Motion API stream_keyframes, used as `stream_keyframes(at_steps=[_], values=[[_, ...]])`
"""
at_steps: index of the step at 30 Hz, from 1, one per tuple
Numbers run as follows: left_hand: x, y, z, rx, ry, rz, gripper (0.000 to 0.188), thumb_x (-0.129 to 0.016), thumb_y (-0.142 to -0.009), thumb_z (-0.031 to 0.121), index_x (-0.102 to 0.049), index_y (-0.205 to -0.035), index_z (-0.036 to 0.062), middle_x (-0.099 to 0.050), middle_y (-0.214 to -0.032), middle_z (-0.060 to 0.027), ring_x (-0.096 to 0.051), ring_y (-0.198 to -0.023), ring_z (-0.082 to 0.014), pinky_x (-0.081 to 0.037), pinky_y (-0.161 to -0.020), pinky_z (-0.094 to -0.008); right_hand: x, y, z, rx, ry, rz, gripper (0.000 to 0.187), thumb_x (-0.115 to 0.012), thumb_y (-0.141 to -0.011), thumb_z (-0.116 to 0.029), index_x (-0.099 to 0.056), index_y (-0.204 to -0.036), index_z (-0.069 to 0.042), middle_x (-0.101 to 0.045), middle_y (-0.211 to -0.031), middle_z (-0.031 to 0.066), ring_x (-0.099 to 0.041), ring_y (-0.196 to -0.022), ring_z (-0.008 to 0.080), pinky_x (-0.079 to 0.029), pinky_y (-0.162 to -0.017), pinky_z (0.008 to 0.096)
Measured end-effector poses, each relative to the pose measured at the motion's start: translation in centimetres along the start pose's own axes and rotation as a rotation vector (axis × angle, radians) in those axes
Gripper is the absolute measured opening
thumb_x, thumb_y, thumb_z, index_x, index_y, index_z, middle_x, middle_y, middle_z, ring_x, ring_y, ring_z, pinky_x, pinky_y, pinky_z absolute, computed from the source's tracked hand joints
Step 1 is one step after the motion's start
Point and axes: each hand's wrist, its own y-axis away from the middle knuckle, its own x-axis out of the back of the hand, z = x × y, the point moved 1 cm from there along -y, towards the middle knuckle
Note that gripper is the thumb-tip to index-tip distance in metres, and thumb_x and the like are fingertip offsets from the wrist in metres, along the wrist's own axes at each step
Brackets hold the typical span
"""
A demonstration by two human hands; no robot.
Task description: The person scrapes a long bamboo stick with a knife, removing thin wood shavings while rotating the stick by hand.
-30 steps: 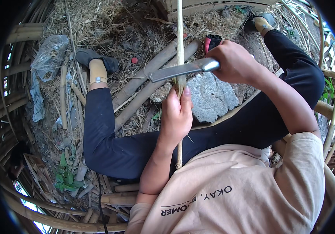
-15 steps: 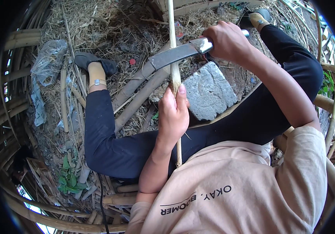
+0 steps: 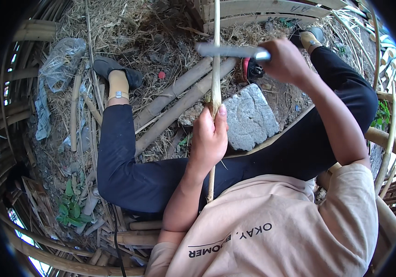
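My left hand (image 3: pixel 211 134) is closed around a long, pale, peeled wooden stick (image 3: pixel 216 81). The stick runs from against my shirt away past the top of the picture, and a brownish knot shows just above my thumb. My right hand (image 3: pixel 285 60) grips the handle of a large knife (image 3: pixel 230 51). Its blade, smeared by motion, points left and crosses over the stick well beyond my left hand. Whether blade and stick touch, I cannot tell. Close to my left hand, on its right, lies a grey stone block (image 3: pixel 249 117).
Two bamboo poles (image 3: pixel 179 99) lie slantwise on the straw-strewn ground between my legs. A red and black object (image 3: pixel 252 70) sits beyond the stone. A clear plastic bag (image 3: pixel 64 64) is at the left, and a wooden slatted crate (image 3: pixel 272 8) stands at the far side.
My right hand has moved the knife farther away along the stick, and its blade now looks thin and blurred. The stick's far end has tipped slightly right. My left hand keeps its hold.
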Motion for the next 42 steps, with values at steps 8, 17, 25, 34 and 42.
stream_keyframes(at_steps=[8, 17, 25, 34, 42], values=[[-0.2, 0.6, -0.8, -0.044, -0.164, 0.053, 0.033, -0.045, -0.109, 0.035, -0.050, -0.095, 0.0053, -0.046, -0.067, 0.0033, -0.042, -0.053, -0.0031, -0.036, -0.046, -0.0206, -1.7, -0.1, -1.5, 0.121, 0.076, -0.036, 0.021, -0.068, -0.065, -0.011, -0.076, -0.085, -0.007, -0.068, -0.069, 0.0191, -0.069, -0.066, 0.0377, -0.057, -0.065, 0.0461], [-0.3, 0.4, -0.4, 0.014, -0.045, 0.031, 0.033, -0.045, -0.109, 0.036, -0.047, -0.094, 0.0067, -0.045, -0.067, 0.0038, -0.040, -0.050, -0.0017, -0.034, -0.043, -0.0192, -1.1, -1.7, 0.2, 0.089, 0.146, 0.030, 0.020, -0.073, -0.064, -0.013, -0.072, -0.082, -0.004, -0.069, -0.072, 0.0188, -0.070, -0.071, 0.0388, -0.057, -0.069, 0.0464], [-0.6, 0.7, 0.7, -0.070, -0.141, 0.032, 0.034, -0.050, -0.107, 0.031, -0.052, -0.092, 0.0012, -0.052, -0.061, -0.0057, -0.051, -0.050, -0.0147, -0.040, -0.047, -0.0314, 3.3, -2.5, 4.7, -0.052, 0.196, 0.259, 0.024, -0.069, -0.081, -0.016, -0.077, -0.102, -0.008, -0.073, -0.084, 0.0183, -0.073, -0.078, 0.0342, -0.057, -0.078, 0.0468], [-0.7, 0.8, -0.2, -0.166, -0.265, 0.093, 0.038, -0.048, -0.108, 0.033, -0.056, -0.095, -0.0015, -0.058, -0.064, -0.0069, -0.058, -0.055, -0.0161, -0.046, -0.052, -0.0341, 0.1, 0.7, -2.9, 0.085, 0.088, -0.131, 0.023, -0.069, -0.067, -0.010, -0.076, -0.089, -0.006, -0.070, -0.071, 0.0168, -0.070, -0.066, 0.0359, -0.058, -0.066, 0.0437], [-1.0, 0.8, 0.3, -0.141, -0.331, 0.131, 0.031, -0.051, -0.106, 0.024, -0.054, -0.092, -0.0031, -0.056, -0.060, -0.0211, -0.060, -0.057, -0.0437, -0.044, -0.052, -0.0492, -0.6, -0.3, -1.2, 0.066, 0.109, -0.017, 0.017, -0.071, -0.065, -0.010, -0.073, -0.080, -0.003, -0.069, -0.069, 0.0179, -0.069, -0.063, 0.0362, -0.057, -0.062, 0.0444]])
